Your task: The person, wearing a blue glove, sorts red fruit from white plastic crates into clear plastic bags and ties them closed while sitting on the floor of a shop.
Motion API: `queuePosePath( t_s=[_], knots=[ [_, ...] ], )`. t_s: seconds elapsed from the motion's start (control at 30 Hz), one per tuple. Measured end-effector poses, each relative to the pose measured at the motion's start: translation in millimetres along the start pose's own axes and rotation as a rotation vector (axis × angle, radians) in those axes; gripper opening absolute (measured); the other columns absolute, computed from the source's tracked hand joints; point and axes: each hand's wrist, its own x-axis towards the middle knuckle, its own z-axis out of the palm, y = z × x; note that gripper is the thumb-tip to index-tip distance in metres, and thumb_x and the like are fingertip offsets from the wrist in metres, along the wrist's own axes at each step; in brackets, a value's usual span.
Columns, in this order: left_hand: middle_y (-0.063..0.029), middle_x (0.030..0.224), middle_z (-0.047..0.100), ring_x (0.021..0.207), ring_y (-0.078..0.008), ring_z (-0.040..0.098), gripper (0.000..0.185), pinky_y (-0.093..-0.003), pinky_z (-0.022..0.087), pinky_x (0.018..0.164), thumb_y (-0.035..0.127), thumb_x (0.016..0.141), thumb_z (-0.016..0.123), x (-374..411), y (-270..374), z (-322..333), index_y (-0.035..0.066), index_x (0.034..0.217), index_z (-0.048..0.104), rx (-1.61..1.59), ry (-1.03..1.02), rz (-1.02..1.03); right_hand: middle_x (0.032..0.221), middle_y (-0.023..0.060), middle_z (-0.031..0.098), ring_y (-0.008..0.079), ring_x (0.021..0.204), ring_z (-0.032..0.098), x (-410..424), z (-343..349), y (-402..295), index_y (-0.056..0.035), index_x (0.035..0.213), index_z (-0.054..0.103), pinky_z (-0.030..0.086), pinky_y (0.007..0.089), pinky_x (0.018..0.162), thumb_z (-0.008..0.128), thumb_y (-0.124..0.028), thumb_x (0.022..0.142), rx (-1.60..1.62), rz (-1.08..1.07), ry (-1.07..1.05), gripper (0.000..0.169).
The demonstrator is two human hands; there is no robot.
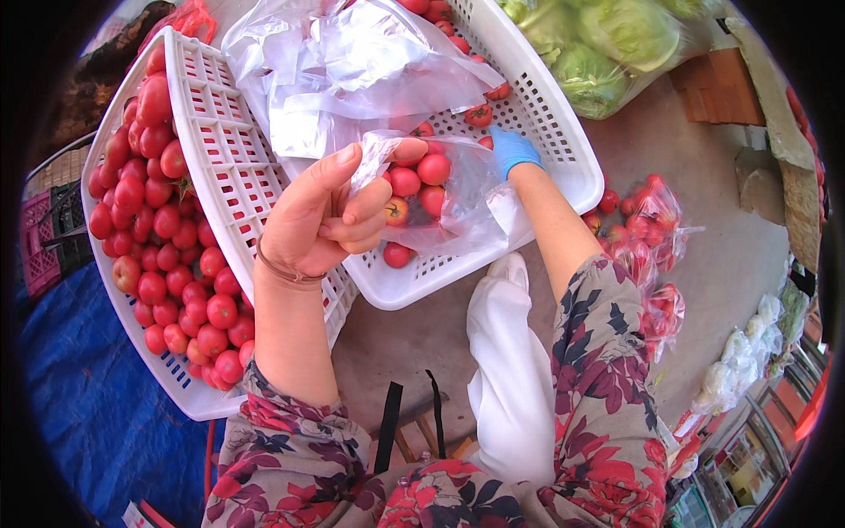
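My bare left hand (323, 211) pinches the gathered edge of a clear plastic bag (469, 204) between thumb and forefinger. Several red tomatoes (432, 170) lie inside the bag, which rests in a white perforated plastic crate (386, 300). On the crate's right side, my right hand (515, 152) wears a blue glove and is against a tomato (486, 142). Its fingertips are partly hidden, so its grip on that tomato is unclear. A loose tomato (397, 255) sits at the crate's near end, and another with a green stem (478, 115) lies just beyond the glove.
A stack of clear plastic bags (370, 53) covers the crate's far left. Beside it, another white crate (218, 145) holds many tomatoes (165, 264). Bagged tomatoes (650, 231) lie on the floor at right, near bagged cabbages or lettuces (587, 76). A blue tarp (86, 369) spreads at left.
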Motion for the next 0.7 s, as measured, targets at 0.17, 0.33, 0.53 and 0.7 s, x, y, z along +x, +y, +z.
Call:
queuePosePath(
  t_s=[0.17, 0.33, 0.53, 0.7],
  knots=[
    [0.0061, 0.055, 0.029, 0.041, -0.0015, 0.021, 0.057, -0.0168, 0.019, 0.038, 0.037, 0.094, 0.035, -3, -3, 7, -0.004, 0.133, 0.026, 0.051, 0.087, 0.005, 0.101, 0.0145, 0.057, 0.0293, 0.096, 0.053, -87, -41, -6, -0.0061, 0.098, 0.059, 0.045, 0.0428, 0.079, 0.059, -0.043, 0.079, 1.161, -0.183, 0.073, 0.042],
    [0.0062, 0.057, 0.027, 0.043, -0.002, 0.021, 0.051, -0.0177, 0.019, 0.04, 0.032, 0.095, 0.036, -6, -8, 5, -0.003, 0.132, 0.03, 0.081, 0.125, 0.026, 0.078, 0.0131, 0.06, 0.0242, 0.071, 0.058, -141, -20, -15, -0.003, 0.089, 0.061, 0.047, 0.034, 0.069, 0.056, -0.034, 0.084, 0.325, -0.362, 0.522, 0.032],
    [0.0071, 0.056, 0.027, 0.044, -0.0024, 0.021, 0.044, -0.019, 0.018, 0.043, 0.027, 0.091, 0.046, -52, -11, 33, 0.0, 0.125, 0.041, -0.062, 0.248, 0.223, 0.057, -0.0004, 0.048, 0.0108, 0.048, 0.047, -164, -50, -19, -0.0061, 0.081, 0.056, 0.044, 0.0259, 0.05, 0.052, -0.019, 0.09, 1.752, -0.174, 0.088, 0.016],
    [0.0079, 0.056, 0.026, 0.046, -0.0031, 0.023, 0.046, -0.0197, 0.018, 0.043, 0.027, 0.089, 0.048, -124, -10, 97, -0.001, 0.125, 0.042, -0.02, 0.175, 0.329, 0.054, -0.002, 0.04, 0.0065, 0.041, 0.036, -247, -129, -24, -0.0077, 0.079, 0.053, 0.028, 0.0223, 0.038, 0.051, -0.02, 0.091, 2.153, -0.391, -0.139, 0.017]
  ],
)
